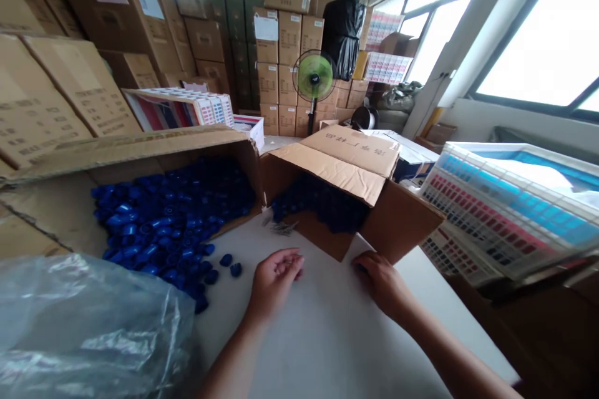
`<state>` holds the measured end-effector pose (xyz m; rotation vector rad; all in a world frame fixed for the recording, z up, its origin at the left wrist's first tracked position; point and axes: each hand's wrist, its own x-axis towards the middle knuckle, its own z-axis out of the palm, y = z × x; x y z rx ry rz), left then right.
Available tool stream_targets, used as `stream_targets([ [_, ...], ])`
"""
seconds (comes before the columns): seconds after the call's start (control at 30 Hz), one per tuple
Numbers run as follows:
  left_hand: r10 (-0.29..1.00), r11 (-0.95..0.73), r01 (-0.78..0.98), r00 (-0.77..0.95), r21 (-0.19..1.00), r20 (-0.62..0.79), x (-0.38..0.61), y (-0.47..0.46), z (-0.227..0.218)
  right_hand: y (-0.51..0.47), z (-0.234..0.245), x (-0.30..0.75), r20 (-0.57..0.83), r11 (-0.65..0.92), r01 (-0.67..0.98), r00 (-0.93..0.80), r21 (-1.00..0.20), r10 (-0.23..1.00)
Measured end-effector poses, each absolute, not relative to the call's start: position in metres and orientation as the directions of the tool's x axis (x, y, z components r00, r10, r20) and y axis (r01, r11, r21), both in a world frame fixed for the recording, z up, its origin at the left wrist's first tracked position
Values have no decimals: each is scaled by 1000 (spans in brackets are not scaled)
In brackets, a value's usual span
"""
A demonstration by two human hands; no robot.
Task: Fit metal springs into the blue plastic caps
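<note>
Lower left, a plastic bag (70, 324); above it, blue caps (168, 218) spill from a tipped carton (140, 143) onto the table (327, 336). Centre, the left hand (274, 277) curls loosely near stray caps, its contents unclear. The right hand (381, 280) lies flat and empty just beside an open box (397, 218); the flap print is unreadable.

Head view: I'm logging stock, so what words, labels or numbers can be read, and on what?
No text reads clearly.
Characters on the open box flap: upside down, too blurred to read.
The white labels on the stacked cartons: too small.
Side print on the left cartons: blurred.
Print on the printed sheets at right: too small.
</note>
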<state>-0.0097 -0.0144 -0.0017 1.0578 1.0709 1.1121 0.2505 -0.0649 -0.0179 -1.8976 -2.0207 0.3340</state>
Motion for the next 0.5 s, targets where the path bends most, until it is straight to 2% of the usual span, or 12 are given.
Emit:
stream_targets([
  [0.1, 979, 117, -65, 174, 991, -104, -11, -18, -5, -78, -35, 260, 161, 82, 905, -15, -417, 987],
  [0.27, 977, 70, 32, 202, 997, -75, -10, -22, -11, -108, -46, 295, 149, 53, 939, -2, -341, 989],
  [0.43, 970, -8, 159, 241, 987, -31, -6, -27, -15, -131, -63, 347, 308, 109, 972, -40, -210, 950],
  [0.5, 969, -28, 184, 246, 983, -18, -6, -29, -15, -139, -69, 363, 346, 97, 974, -20, -205, 938],
])
